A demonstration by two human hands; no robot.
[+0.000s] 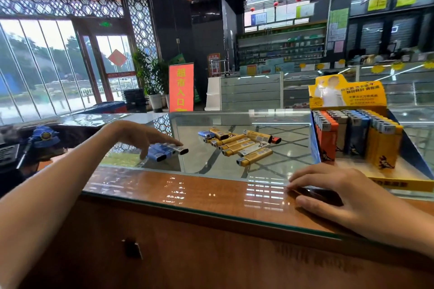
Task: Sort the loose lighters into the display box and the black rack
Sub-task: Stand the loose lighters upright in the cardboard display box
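Observation:
A pile of loose lighters [239, 145], mostly yellow with one blue, one white and one orange, lies on the glass counter [211, 185]. Left of it, my left hand [143, 136] reaches down with straight fingers touching a small group of blue lighters [164, 151]. The yellow display box [399, 180] stands at the right, holding upright rows of orange, white, blue and yellow lighters [359, 138]. My right hand [340, 190] rests on the counter's front edge with its fingers over a flat black object [321, 193], whose shape I cannot make out.
The counter's wooden front edge runs across below my hands. A blue toy-like object [44, 136] and dark items sit on a lower desk at far left. More glass showcases and shelves stand across the shop behind.

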